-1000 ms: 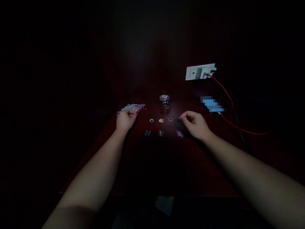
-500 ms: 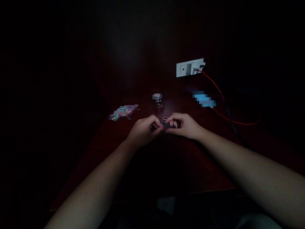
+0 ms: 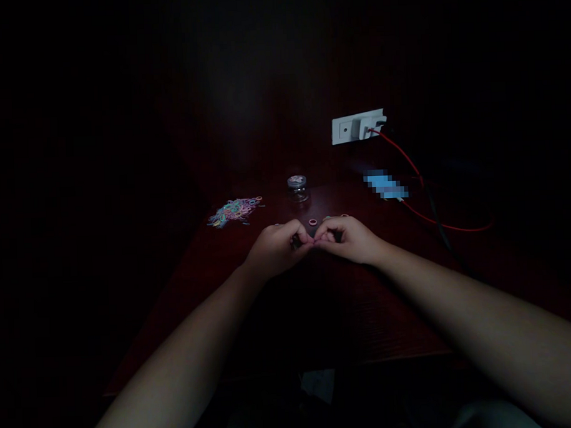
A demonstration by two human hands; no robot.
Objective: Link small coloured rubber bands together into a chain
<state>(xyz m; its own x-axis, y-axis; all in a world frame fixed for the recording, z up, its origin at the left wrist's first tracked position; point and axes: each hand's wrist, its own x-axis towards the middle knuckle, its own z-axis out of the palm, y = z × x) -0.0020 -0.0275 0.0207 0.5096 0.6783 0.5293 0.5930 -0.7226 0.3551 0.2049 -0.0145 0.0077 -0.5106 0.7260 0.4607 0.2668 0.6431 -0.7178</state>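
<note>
My left hand (image 3: 280,246) and my right hand (image 3: 354,238) meet over the dark red table, thumb and forefinger of each pinched, with the fingertips touching. Whatever lies between these fingertips is too small and dim to make out. Just behind them rests a small pink elastic band (image 3: 313,225). A bit more of other coloured bands peeks out behind my right hand. Farther left lies a loose heap of pastel elastic bands (image 3: 233,211). Beyond the hands stands a small clear jar (image 3: 298,192) with a patterned lid on.
On the wall is a white socket plate (image 3: 345,130) with plugs in it. A red cable (image 3: 400,152) runs from there to a blurred-out blue object (image 3: 385,184) on the right of the table (image 3: 316,300). A black cable (image 3: 435,215) hangs beside it.
My right thumb and forefinger have closed from an open gap into a pinch and come up against my left fingertips. The view has shifted slightly.
</note>
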